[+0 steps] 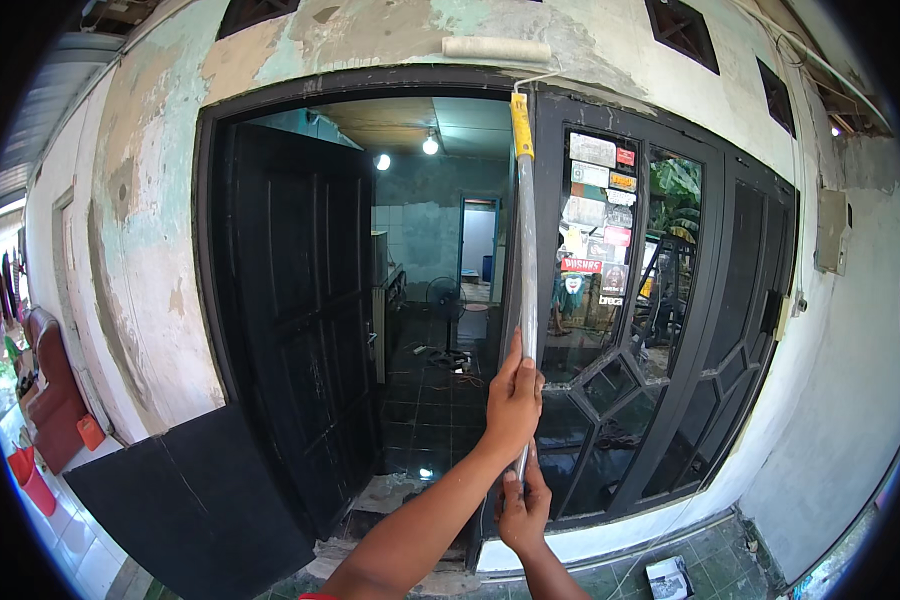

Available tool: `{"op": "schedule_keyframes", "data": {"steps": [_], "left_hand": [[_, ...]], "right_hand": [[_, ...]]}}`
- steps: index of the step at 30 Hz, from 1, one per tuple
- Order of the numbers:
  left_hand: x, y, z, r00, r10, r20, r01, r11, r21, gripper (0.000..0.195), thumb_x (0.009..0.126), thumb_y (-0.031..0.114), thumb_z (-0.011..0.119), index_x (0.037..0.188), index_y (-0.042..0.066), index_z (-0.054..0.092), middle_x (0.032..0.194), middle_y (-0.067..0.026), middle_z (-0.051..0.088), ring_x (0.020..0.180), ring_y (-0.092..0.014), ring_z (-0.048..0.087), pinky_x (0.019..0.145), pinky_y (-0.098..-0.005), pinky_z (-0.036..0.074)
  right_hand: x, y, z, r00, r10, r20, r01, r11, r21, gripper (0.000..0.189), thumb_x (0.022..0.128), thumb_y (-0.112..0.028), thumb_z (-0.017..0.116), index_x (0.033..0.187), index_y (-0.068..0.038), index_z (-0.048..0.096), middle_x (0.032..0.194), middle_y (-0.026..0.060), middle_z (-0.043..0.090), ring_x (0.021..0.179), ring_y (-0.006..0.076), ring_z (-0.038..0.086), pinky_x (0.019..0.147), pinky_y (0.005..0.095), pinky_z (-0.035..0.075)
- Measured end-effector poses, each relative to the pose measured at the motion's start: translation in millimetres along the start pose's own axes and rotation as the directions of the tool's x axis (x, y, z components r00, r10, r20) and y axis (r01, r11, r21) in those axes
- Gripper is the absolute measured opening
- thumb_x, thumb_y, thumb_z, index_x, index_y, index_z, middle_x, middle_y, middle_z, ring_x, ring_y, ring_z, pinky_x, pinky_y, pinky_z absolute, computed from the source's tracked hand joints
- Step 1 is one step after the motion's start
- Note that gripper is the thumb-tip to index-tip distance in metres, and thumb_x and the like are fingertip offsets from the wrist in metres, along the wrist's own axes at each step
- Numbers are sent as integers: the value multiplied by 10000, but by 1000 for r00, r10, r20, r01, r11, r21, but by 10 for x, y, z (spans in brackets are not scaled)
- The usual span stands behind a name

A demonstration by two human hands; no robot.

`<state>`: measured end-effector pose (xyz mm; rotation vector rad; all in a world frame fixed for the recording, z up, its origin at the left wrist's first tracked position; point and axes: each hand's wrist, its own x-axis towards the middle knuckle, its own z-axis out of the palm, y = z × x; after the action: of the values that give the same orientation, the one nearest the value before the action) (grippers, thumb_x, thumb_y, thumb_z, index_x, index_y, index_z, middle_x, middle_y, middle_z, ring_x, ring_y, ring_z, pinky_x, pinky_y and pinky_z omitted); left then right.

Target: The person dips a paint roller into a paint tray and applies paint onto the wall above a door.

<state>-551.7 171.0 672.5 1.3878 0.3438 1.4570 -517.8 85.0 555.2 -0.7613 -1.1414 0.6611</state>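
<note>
A paint roller with a pale sleeve (496, 49) lies level against the patchy wall (390, 45) just above the black door frame (360, 75). Its yellow handle (521, 127) is fixed on a long metal extension pole (528, 247), which stands nearly upright before me. My left hand (515, 397) grips the pole at about its visible middle. Lower down, my right hand (523, 504) is closed round the pole near its bottom end. White paint shows on the wall to the right of the roller; bare grey, tan and green patches lie around it.
The black door (300, 300) stands open inward, with a fan (447, 300) in the room. Stickered window glass (589, 247) is right of the pole. A dark panel (202, 495) leans low at left, near a reddish-brown chair (52, 397). A paint-marked container (669, 577) sits on the tiles.
</note>
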Motion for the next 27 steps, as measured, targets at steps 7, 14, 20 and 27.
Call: {"op": "schedule_keyframes", "data": {"steps": [7,14,20,27], "left_hand": [[-40,-73,-28,999,42,-12,-43,998,-54,524,1062,263,419,1557,188,265,759,16,473,562,-38,406,479,-204,386],[995,787,88,993,119,-24,-119,993,-18,483,1051,251,435,1525,210,354,716,26,469,532,-42,376,455,-205,348],[1202,946,-168,983,173,-52,-170,983,64,472,1049,242,437,1516,214,374,715,26,472,531,-48,386,448,-209,344],[236,320,-612,998,59,-28,-58,997,58,495,1054,205,423,1535,142,325,701,41,433,552,-46,372,480,-220,348]], "right_hand": [[-21,19,6,998,-62,24,63,996,-65,553,1032,-203,462,1531,-45,285,688,-30,523,474,12,399,418,190,345],[919,-678,445,993,-104,49,102,994,38,522,1027,-173,502,1519,-96,346,750,-51,512,553,6,391,460,181,326],[1095,-617,787,989,-132,59,127,989,74,507,1029,-142,480,1513,-67,348,772,-56,526,578,-3,406,482,182,337],[245,333,753,987,-163,-5,163,986,-35,555,1033,-174,473,1494,69,280,1354,120,510,1036,102,531,867,221,439]]}}
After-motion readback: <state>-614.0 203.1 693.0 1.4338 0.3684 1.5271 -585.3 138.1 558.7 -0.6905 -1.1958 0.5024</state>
